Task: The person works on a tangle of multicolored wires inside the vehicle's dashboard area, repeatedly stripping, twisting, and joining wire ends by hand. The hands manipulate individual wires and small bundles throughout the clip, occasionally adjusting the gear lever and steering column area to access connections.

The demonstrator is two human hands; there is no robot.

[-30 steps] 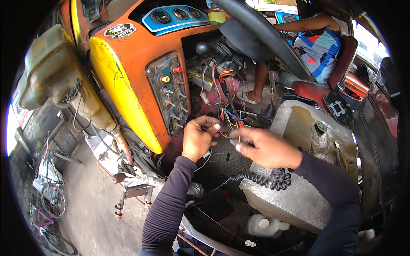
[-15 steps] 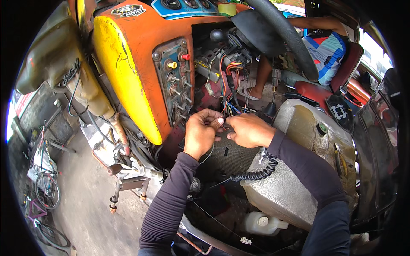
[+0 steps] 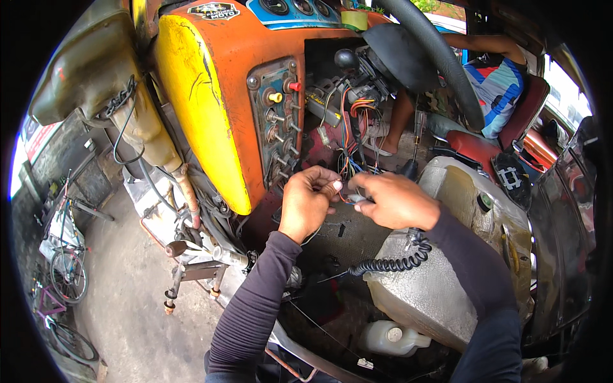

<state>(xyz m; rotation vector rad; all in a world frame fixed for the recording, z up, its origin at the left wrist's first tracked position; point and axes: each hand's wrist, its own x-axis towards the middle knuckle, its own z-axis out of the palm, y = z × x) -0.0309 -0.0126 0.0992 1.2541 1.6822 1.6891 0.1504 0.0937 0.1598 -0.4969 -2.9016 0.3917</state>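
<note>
My left hand (image 3: 310, 203) is closed in a pinch on a thin wire (image 3: 345, 200), whose short reddish stretch shows between the two hands. Just to its right, my right hand (image 3: 399, 203) has its thumb and fingers pressed together at the same wire, beside a small greyish piece too blurred to name. Behind my fingers hangs a loose bundle of coloured wires (image 3: 350, 137), running down from below the steering wheel (image 3: 440, 57). A pale connector (image 3: 324, 135) dangles at the bundle's left.
An orange and yellow dashboard (image 3: 211, 102) with a switch panel (image 3: 276, 121) stands to the left. A coiled black cord (image 3: 396, 260) crosses the worn silver engine cover (image 3: 428, 281). Low down lies a whitish jug (image 3: 393, 338). A person (image 3: 495, 89) sits beyond the wheel.
My right hand has shifted right, widening the gap between the hands, and more wire shows there. The view has swung slightly, so the dashboard and steering wheel appear further right.
</note>
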